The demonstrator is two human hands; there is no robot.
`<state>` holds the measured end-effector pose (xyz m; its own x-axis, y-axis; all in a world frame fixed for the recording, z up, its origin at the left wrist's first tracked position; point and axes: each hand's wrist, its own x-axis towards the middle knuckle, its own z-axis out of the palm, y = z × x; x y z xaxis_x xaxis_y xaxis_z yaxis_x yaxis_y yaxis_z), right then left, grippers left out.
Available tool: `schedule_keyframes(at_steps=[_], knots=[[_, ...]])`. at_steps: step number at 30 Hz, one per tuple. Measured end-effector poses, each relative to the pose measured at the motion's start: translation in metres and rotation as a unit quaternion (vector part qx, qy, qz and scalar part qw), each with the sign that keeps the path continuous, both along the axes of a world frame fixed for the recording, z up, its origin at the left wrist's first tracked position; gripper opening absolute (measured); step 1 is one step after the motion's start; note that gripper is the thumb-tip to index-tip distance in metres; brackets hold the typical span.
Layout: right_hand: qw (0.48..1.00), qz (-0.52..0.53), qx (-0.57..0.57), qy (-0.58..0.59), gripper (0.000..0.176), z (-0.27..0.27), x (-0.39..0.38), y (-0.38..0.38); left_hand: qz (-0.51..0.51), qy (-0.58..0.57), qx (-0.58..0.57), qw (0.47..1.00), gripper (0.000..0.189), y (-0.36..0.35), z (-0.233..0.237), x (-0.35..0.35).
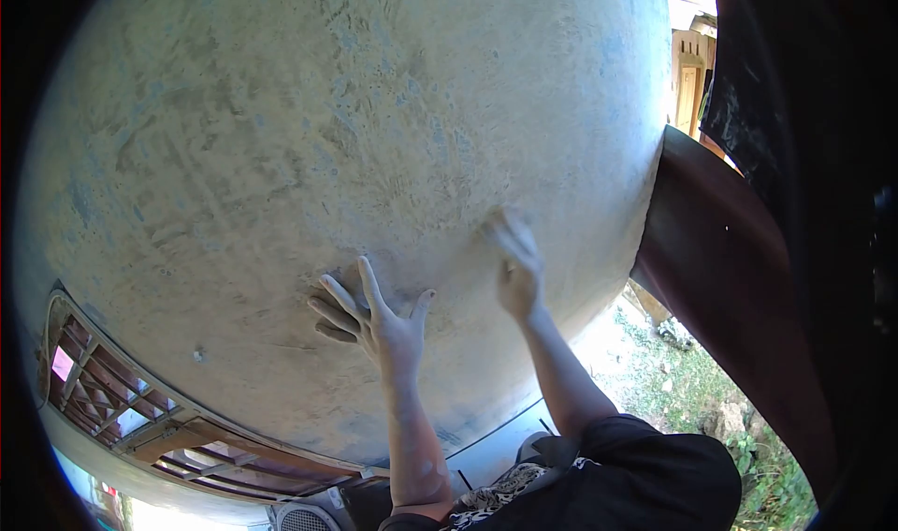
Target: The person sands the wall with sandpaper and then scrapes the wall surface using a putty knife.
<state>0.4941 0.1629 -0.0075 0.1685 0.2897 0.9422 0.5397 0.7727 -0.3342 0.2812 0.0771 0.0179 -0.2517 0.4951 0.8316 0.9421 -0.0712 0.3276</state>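
A large pale, mottled wall (281, 157) with bluish and brown patches fills most of the view. My left hand (379, 320) rests against its lower middle part, fingers spread and dusty, holding nothing. To the right, my right hand (516, 264) is at the wall and smeared by motion. Its fingers are too blurred to make out, and whether it holds anything cannot be seen.
A framed window (112, 391) with slats is at the lower left. A speaker-like grey box (304, 517) stands at the bottom. Dark reddish sheeting (720, 241) hangs at the right, beside rocky, grassy ground (748, 437). A wooden door (688, 91) is at the upper right.
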Motion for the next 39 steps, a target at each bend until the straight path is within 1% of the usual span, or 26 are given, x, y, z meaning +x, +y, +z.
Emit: schedule_keyframes(at_steps=[1,2,4,7,8,9,11,12,14,15,17,18,20,21,23,24,26,28,29,30,32,33,35,37,38,39], knots=[[0.999,-0.031,0.011,0.016,0.034,-0.003,0.013,0.012,-0.001,0.004,-0.006,1.000,0.126,-0.002,0.003,0.001],[0.999,-0.028,0.009,0.013,0.034,0.007,0.022,0.017,-0.003,0.007,-0.013,1.000,0.127,-0.003,0.003,0.001],[0.977,-0.048,-0.059,0.199,0.033,0.034,0.035,0.015,-0.001,0.004,-0.015,1.000,0.127,-0.002,0.002,0.002],[0.984,-0.041,-0.064,0.159,0.034,0.052,0.009,0.003,-0.003,0.006,-0.010,1.000,0.126,-0.003,0.002,0.001],[0.995,-0.047,-0.027,0.088,0.036,0.047,-0.003,0.000,-0.004,0.009,-0.006,1.000,0.126,-0.003,0.003,0.002],[0.995,-0.047,-0.027,0.088,0.036,0.038,-0.019,-0.010,-0.004,0.010,-0.005,1.000,0.126,-0.003,0.003,0.002],[0.999,0.047,-0.015,0.001,0.038,0.021,-0.041,-0.028,-0.006,0.021,0.014,1.000,0.125,-0.003,0.004,0.002],[0.999,0.047,-0.017,0.003,0.038,0.014,-0.036,-0.024,-0.006,0.023,0.013,1.000,0.125,-0.004,0.003,0.002],[1.000,-0.002,0.010,-0.009,0.039,0.002,-0.017,-0.006,0.004,0.024,-0.018,1.000,0.130,-0.003,0.002,0.001],[1.000,-0.002,0.010,-0.008,0.039,0.010,-0.009,0.001,0.003,0.025,-0.018,1.000,0.130,-0.003,0.003,0.000],[0.995,-0.075,0.010,0.063,0.040,0.035,0.008,0.011,0.000,0.025,-0.014,1.000,0.130,-0.004,0.004,0.002],[0.995,-0.077,0.009,0.061,0.040,0.045,0.009,0.012,-0.002,0.023,-0.016,1.000,0.130,-0.004,0.004,0.003],[0.987,-0.081,-0.019,0.140,0.041,0.059,0.000,0.012,0.008,0.010,-0.021,1.000,0.130,-0.004,0.004,0.006],[0.987,-0.083,-0.019,0.139,0.041,0.055,-0.010,0.012,0.006,0.008,-0.022,1.000,0.130,-0.004,0.005,0.006],[0.997,-0.029,0.037,0.069,0.040,0.034,-0.029,0.003,-0.015,-0.003,-0.001,1.000,0.125,-0.003,0.004,0.004],[0.996,-0.029,0.038,0.069,0.040,0.021,-0.030,-0.008,-0.015,-0.003,0.000,1.000,0.125,-0.002,0.005,0.005],[0.996,0.043,-0.045,-0.061,0.040,-0.006,-0.023,-0.029,-0.005,0.003,-0.016,1.000,0.125,-0.004,0.003,0.005],[0.997,0.040,-0.025,-0.059,0.041,-0.036,0.023,-0.001,-0.002,0.016,-0.018,1.000,0.125,-0.004,-0.002,0.000],[0.998,0.033,-0.004,-0.059,0.041,-0.040,0.039,0.014,-0.003,0.026,-0.019,0.999,0.126,-0.002,-0.004,0.000],[0.998,0.031,-0.004,-0.060,0.041,-0.030,0.043,0.019,-0.005,0.025,-0.018,1.000,0.126,-0.001,-0.006,0.000],[0.988,-0.019,-0.074,0.134,0.043,0.001,0.058,0.021,0.001,0.017,-0.030,0.999,0.127,0.001,-0.010,0.004],[0.988,-0.025,-0.077,0.131,0.043,0.012,0.059,0.020,-0.005,0.013,-0.034,0.999,0.127,0.003,-0.011,0.008],[0.993,-0.056,-0.058,0.082,0.042,0.029,0.035,0.017,0.001,-0.002,-0.023,1.000,0.129,0.005,-0.010,0.018],[1.000,0.008,-0.021,0.021,0.041,0.025,0.003,-0.002,0.008,-0.002,-0.020,1.000,0.132,0.008,-0.009,0.026],[0.999,0.005,-0.024,0.022,0.041,0.017,-0.001,-0.011,0.017,0.000,-0.013,1.000,0.135,0.007,-0.009,0.028],[0.997,0.038,-0.047,-0.049,0.042,0.010,-0.005,-0.019,0.014,0.003,-0.014,1.000,0.135,0.006,-0.010,0.028]])
